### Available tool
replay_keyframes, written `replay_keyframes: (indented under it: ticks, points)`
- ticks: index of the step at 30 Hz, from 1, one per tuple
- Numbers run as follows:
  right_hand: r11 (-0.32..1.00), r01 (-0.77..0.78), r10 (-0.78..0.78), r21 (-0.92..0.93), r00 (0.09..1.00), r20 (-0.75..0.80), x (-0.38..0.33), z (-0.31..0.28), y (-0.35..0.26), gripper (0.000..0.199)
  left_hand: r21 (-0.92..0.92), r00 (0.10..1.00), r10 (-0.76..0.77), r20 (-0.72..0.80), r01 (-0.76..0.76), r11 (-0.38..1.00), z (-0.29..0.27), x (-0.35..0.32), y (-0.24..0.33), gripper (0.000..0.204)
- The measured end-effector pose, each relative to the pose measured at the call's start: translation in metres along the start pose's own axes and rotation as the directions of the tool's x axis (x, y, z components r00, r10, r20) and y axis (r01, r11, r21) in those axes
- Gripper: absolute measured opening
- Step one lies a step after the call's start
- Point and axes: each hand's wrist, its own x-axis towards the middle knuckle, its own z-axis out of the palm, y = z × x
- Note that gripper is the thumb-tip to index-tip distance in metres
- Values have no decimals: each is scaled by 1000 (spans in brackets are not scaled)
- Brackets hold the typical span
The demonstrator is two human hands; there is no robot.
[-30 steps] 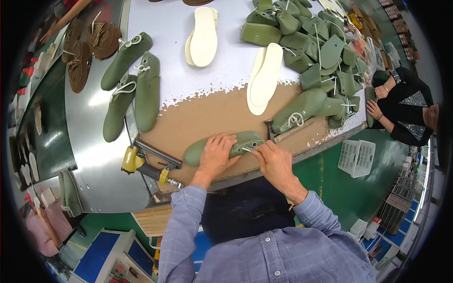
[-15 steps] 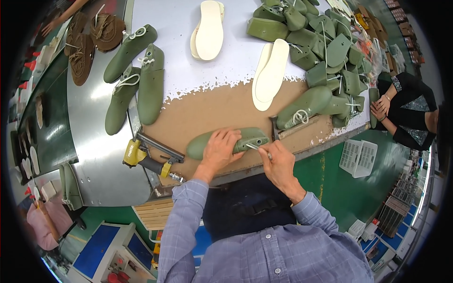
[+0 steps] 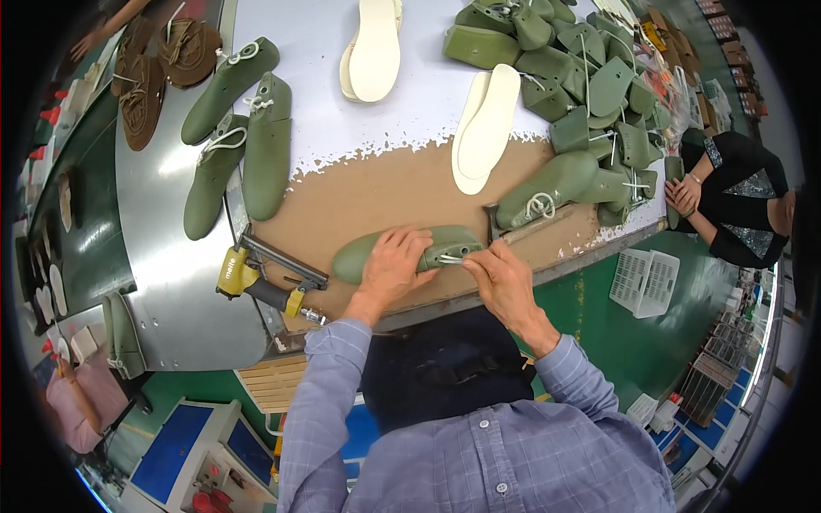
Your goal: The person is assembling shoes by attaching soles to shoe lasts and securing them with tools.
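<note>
A green shoe last (image 3: 349,257) lies on its side on the brown board near the bench's front edge. My left hand (image 3: 395,263) is wrapped over its middle and presses it to the board. A short white cord (image 3: 451,259) sticks out beside the hole in its heel part. My right hand (image 3: 505,286) pinches the end of this cord between thumb and forefinger. Just beyond my right hand is a hammer (image 3: 493,224), its head next to another green last (image 3: 552,188) with a knotted cord.
A yellow and black nail gun (image 3: 241,274) lies at the left. Behind it rest several corded lasts (image 3: 267,162). Cream insoles (image 3: 486,128) lie farther back, beside a heap of lasts (image 3: 611,90) at right. Brown shoes (image 3: 144,103) stand far left; another person's hands (image 3: 684,192) are far right.
My right hand has shifted slightly and its fingers have turned at the cord, which now shows as a doubled strand. My left hand keeps its hold; the whole view has moved slightly.
</note>
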Motion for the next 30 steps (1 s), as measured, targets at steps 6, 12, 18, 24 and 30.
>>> replay_keyframes:
  ticks: [6, 12, 18, 24, 30]
  points:
    - [993, 45, -18, -108, 971, 238, 28, -13, -6, 17, -19, 1000, -5, 2, 5, 1000, 1, -1, 0, 48]
    - [920, 359, -297, -155, 900, 320, 36, -6, -5, 21, -29, 1000, 17, 22, -17, 999, 3, -1, 1, 48]
    - [994, 43, -1, -103, 926, 379, 47, -8, -1, 23, -12, 1000, 15, 23, -14, 1000, 2, 0, 2, 48]
    - [981, 44, 27, -191, 933, 358, 19, 29, -4, 26, 14, 998, 25, 52, -25, 1000, 3, 0, -3, 51]
    - [913, -271, 285, 304, 959, -1, -41, -15, 63, 34, -10, 999, -18, -46, 17, 1000, 0, -5, -3, 50]
